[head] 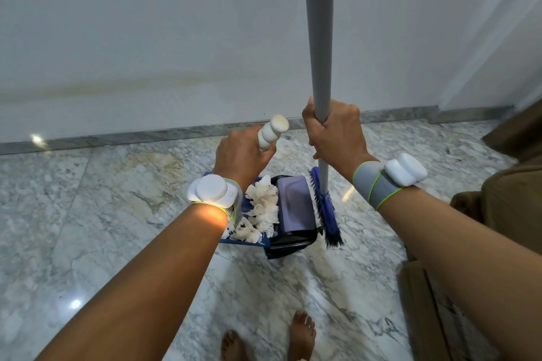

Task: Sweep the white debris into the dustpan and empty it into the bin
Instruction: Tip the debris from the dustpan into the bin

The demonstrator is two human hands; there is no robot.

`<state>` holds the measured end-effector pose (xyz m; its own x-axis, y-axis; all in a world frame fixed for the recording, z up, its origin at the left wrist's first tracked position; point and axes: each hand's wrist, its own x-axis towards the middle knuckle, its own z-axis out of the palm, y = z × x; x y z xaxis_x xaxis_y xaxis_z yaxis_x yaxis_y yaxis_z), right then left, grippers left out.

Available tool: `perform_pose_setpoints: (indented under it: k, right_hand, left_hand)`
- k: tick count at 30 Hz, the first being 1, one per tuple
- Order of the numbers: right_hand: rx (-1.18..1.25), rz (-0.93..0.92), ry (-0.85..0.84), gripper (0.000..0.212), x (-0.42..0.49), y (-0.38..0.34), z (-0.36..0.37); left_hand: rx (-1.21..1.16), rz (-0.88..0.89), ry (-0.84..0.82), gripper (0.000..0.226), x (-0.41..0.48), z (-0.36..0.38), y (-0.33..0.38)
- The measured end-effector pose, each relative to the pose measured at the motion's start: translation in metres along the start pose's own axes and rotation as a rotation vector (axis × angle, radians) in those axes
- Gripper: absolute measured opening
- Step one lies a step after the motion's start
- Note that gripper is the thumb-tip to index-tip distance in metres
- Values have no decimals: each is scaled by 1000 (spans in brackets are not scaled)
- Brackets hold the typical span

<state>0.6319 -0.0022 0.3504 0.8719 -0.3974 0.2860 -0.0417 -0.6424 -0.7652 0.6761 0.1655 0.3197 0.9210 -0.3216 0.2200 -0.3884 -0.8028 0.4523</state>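
One left hand (pixel 242 152) curls its fingers tightly round the single white ribbed dustpan handle (pixel 272 133), and one right hand (pixel 334 132) is fisted round the one upright grey broom pole (pixel 319 38). The blue dustpan (pixel 243 243) sits below the left wrist, carrying one heap of white debris (pixel 262 211) whose pieces are too crumpled to count. Its right edge meets one black bin (pixel 293 240) with a grey-purple lid (pixel 294 205). The broom head (pixel 325 211) stands just beside the bin's right side on the marble floor (pixel 88 214). Two white wrist devices (pixel 209 192) and two bare feet (pixel 302 331) show.
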Motion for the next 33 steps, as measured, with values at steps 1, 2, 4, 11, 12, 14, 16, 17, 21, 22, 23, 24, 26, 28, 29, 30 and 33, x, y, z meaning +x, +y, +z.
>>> perform_pose_setpoints:
  k: [1, 2, 4, 11, 12, 14, 16, 17, 21, 22, 23, 24, 26, 28, 29, 30, 33]
  right_hand:
    - [0, -2, -1, 61, 0, 0, 1]
    - [3, -2, 0, 61, 0, 1, 2]
    - [13, 2, 4, 62, 0, 1, 3]
    - [26, 7, 0, 63, -1, -1, 3]
    - [29, 9, -2, 63, 0, -1, 3]
    - [33, 13, -3, 63, 0, 0, 2]
    - [34, 15, -2, 62, 0, 0, 2]
    - [34, 15, 0, 61, 0, 0, 2]
    - [32, 11, 5, 59, -1, -1, 0]
    - [34, 11, 4, 59, -1, -1, 0]
    - [33, 12, 4, 59, -1, -1, 0]
    - [33, 11, 4, 59, -2, -2, -1]
    - [32, 7, 4, 59, -2, -2, -1]
    - [31, 6, 2, 60, -3, -2, -2]
    - [33, 8, 2, 60, -4, -3, -2]
    - [34, 7, 4, 60, -4, -3, -2]
    - [39, 7, 8, 59, -5, -4, -2]
  left_hand:
    - [2, 3, 1, 25, -1, 0, 1]
    - [5, 3, 1, 24, -1, 0, 2]
    - [11, 1, -1, 24, 0, 0, 2]
    - [19, 18, -1, 20, -1, 0, 4]
    - [12, 12, 4, 20, -1, 0, 3]
    - [10, 0, 6, 21, 1, -1, 1]
    - [19, -2, 3, 21, 2, -2, 2]
    - [23, -1, 0, 21, 2, -1, 3]
    - [22, 9, -4, 21, 0, 0, 5]
    - [22, 6, -5, 21, 0, 0, 5]
    - [25, 3, -6, 21, 1, 0, 5]
    - [28, 3, -5, 21, 0, 0, 5]
    - [29, 11, 2, 20, -1, 1, 7]
    - [14, 9, 7, 19, -2, 2, 9]
    - [9, 2, 9, 19, -3, 1, 9]
    - [10, -8, 9, 20, -3, 0, 9]
    - [25, -24, 13, 23, -3, -4, 7]
